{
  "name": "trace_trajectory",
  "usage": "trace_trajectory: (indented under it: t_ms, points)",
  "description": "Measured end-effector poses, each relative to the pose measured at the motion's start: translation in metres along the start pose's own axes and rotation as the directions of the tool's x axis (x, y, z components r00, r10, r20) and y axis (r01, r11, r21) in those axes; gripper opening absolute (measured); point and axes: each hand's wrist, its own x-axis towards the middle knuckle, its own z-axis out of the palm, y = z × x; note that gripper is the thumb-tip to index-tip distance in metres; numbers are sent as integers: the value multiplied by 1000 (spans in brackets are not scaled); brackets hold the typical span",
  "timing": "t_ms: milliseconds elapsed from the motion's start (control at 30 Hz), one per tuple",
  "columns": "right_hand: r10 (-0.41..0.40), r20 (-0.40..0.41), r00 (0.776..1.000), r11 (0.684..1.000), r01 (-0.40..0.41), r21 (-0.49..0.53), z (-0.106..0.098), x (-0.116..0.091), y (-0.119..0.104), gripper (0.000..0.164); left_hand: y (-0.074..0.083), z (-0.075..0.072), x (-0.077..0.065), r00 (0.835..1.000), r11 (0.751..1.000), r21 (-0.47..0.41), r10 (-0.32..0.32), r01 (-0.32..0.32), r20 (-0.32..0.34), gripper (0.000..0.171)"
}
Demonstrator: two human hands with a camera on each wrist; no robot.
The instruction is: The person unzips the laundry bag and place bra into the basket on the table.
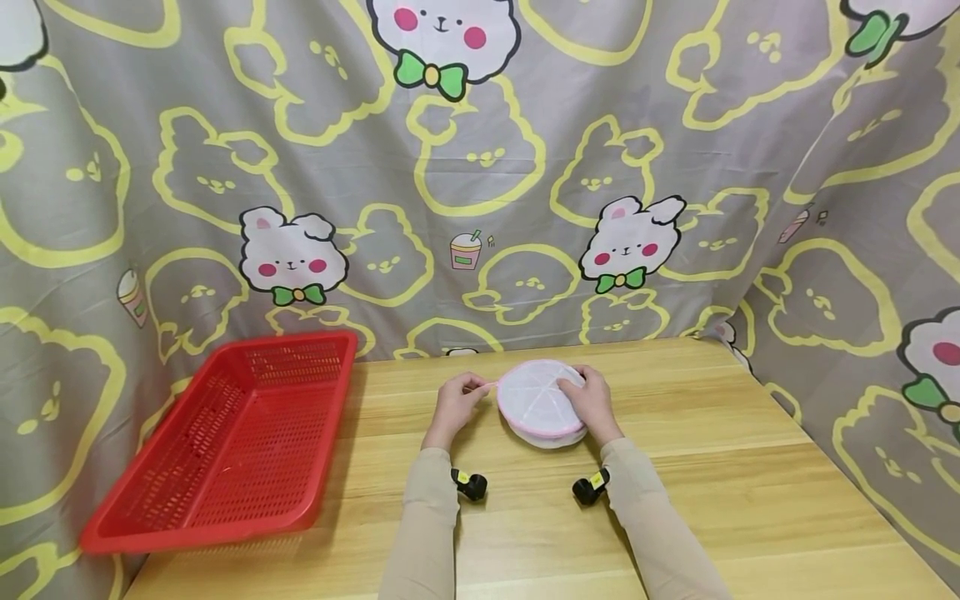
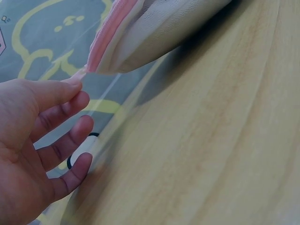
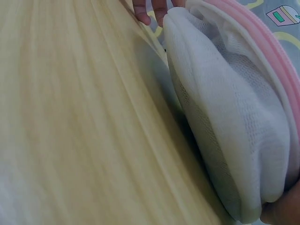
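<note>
A round white mesh laundry bag [image 1: 542, 398] with a pink zipper [image 2: 112, 35] round its rim is held above the wooden table, its flat ribbed face up. At its left edge my left hand [image 1: 456, 407] pinches a small pink tab [image 2: 76, 76] between thumb and index finger, the other fingers spread loosely in the left wrist view. My right hand [image 1: 592, 404] grips the bag's right side, thumb on the top face and fingers hidden beneath. The soft mesh side sags in folds in the right wrist view.
A red perforated plastic basket [image 1: 247, 442] stands on the left of the wooden table [image 1: 705, 500]. Behind and at both sides hangs a grey curtain [image 1: 480, 192] with cartoon bears. Small black cameras [image 1: 471, 485] are strapped to both wrists.
</note>
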Motion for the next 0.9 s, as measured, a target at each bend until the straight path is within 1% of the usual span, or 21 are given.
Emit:
trace_trajectory:
  t_ms: [333, 467, 700, 900]
  points:
    - [21, -11, 1000, 1000, -21, -13, 2, 0, 3, 50, -2, -1, 0, 1000, 1000, -5, 20, -20, 7, 11]
    - [33, -14, 999, 999, -33, -8, 1, 0, 2, 49, -2, -1, 0, 1000, 1000, -15, 11, -10, 16, 11]
    - [51, -16, 999, 999, -51, -2, 0, 0, 1, 49, -2, -2, 1, 999, 999, -45, -4, 7, 54, 9]
    - [66, -20, 998, 998, -66, 5, 1, 0, 2, 48, -3, -4, 1, 996, 998, -66, -15, 21, 91, 11]
